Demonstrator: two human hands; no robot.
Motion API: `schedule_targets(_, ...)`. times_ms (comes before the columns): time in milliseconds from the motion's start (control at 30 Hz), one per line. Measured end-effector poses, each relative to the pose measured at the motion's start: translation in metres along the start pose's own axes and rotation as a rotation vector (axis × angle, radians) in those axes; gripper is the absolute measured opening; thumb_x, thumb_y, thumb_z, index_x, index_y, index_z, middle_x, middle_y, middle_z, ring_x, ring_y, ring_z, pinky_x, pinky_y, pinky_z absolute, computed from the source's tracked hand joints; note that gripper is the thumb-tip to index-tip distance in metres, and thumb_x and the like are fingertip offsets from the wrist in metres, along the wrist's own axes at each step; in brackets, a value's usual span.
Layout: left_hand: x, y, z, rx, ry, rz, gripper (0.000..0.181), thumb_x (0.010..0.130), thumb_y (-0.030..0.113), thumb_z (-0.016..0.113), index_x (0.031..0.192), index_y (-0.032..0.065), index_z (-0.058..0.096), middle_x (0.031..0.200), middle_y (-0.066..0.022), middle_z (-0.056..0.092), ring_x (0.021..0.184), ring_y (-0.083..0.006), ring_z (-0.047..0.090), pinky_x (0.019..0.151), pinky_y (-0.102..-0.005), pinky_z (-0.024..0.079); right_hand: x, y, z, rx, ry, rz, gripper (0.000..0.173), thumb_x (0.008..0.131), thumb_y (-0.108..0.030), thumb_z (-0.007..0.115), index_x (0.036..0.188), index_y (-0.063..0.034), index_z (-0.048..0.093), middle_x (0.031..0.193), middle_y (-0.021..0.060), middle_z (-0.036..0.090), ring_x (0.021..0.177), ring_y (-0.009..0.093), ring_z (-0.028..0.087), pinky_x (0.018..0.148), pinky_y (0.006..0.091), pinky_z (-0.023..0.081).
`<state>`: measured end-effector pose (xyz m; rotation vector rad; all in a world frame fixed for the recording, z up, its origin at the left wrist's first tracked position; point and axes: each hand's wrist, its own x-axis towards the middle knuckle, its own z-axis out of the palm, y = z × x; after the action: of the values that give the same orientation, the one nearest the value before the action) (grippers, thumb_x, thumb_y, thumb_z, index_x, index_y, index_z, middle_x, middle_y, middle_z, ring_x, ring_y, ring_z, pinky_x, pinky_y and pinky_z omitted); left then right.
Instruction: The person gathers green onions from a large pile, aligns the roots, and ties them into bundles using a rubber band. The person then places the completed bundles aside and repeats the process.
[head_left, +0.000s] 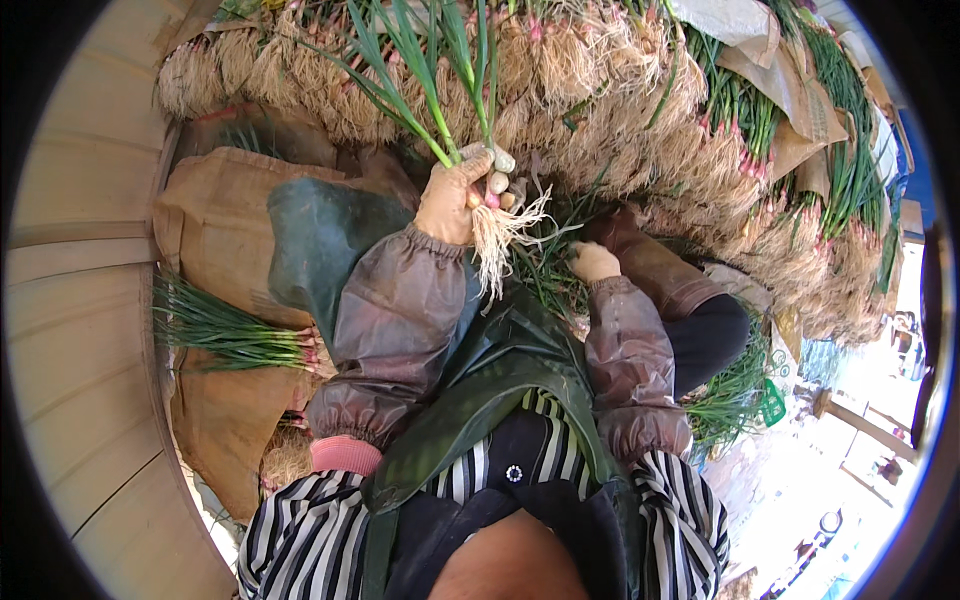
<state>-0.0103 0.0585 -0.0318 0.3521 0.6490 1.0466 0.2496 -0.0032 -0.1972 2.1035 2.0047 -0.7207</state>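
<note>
Gloved in a pale, dirty covering, my left hand (452, 195) is closed round a small bunch of green garlic plants (427, 86). Their long leaves point up and away, and their pinkish bulbs and pale roots hang at the right of the hand. My right hand (594, 262) rests lower right, at a heap of loose green leaves and trimmings (551, 277) by my lap. Its fingertips are partly hidden among the leaves, so whether they grip any is unclear.
A high stack of root-ended bundles (570, 90) fills the far side. At left, a tied-looking bundle (240, 334) lies on brown sacking (217, 217) beside a panelled wall (82, 300). More green leaves (727, 405) lie at right, by my bent knee.
</note>
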Motion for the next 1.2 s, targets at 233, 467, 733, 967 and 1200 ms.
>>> schedule_targets(233, -0.005, -0.030, -0.001, 0.147, 0.003, 0.031, 0.019, 0.087, 0.019, 0.054, 0.085, 0.0001, 0.058, 0.060, -0.0030, 0.048, 0.052, -0.0109, 0.045, 0.053, -0.0259, 0.044, -0.024, -0.138, -0.148, 1.600, 0.016, -0.362, 0.032, 0.090, -0.026, 0.053, 0.102, 0.0027, 0.058, 0.078, 0.0081, 0.062, 0.063, 0.016, 0.061, 0.053, 0.0247, 0.049)
schedule_targets(467, -0.002, -0.041, -0.009, 0.227, 0.086, 0.096, 0.020, 0.087, 0.019, 0.056, 0.072, 0.0052, 0.058, 0.055, -0.0005, 0.051, 0.045, -0.0079, 0.044, 0.043, -0.0201, 0.034, -0.027, -0.182, -0.138, 1.777, 0.191, -0.123, 0.018, 0.088, -0.016, 0.056, 0.094, 0.0000, 0.060, 0.065, 0.0018, 0.058, 0.034, 0.007, 0.043, 0.030, 0.0196, 0.033)
schedule_targets(733, -0.013, -0.041, -0.009, 0.046, -0.122, 0.018, 0.022, 0.086, 0.022, 0.057, 0.083, 0.0000, 0.057, 0.062, -0.0044, 0.052, 0.048, -0.0104, 0.043, 0.048, -0.0242, 0.037, -0.001, -0.142, -0.111, 1.612, 0.277, -0.199, 0.014, 0.088, -0.016, 0.056, 0.087, -0.0030, 0.062, 0.066, -0.0018, 0.053, 0.056, 0.006, 0.046, 0.048, 0.0195, 0.033)
schedule_targets(967, -0.011, -0.036, -0.022, -0.222, -0.346, -0.014, 0.025, 0.084, 0.021, 0.061, 0.096, 0.0001, 0.053, 0.090, -0.0073, 0.052, 0.054, -0.0062, 0.042, 0.050, -0.0213, 0.036, -0.013, -0.028, -0.040, -0.051, -0.431, 0.012, 0.041, 0.075, -0.035, 0.059, 0.108, -0.0107, 0.062, 0.101, 0.0189, 0.062, 0.099, 0.033, 0.057, 0.089, 0.0367, 0.044)
schedule_targets(1200, -0.024, -0.011, 0.003, -0.285, -0.760, 0.160, 0.057, 0.082, 0.013, 0.063, 0.134, 0.0147, 0.039, 0.082, -0.0055, 0.058, 0.043, -0.0041, 0.040, 0.054, -0.0265, 0.042, -0.012, -0.055, -0.196, 0.892, 0.570, -0.244, 0.032, 0.086, -0.022, 0.059, 0.113, -0.0064, 0.058, 0.110, 0.0126, 0.061, 0.093, 0.017, 0.057, 0.080, 0.0290, 0.048)
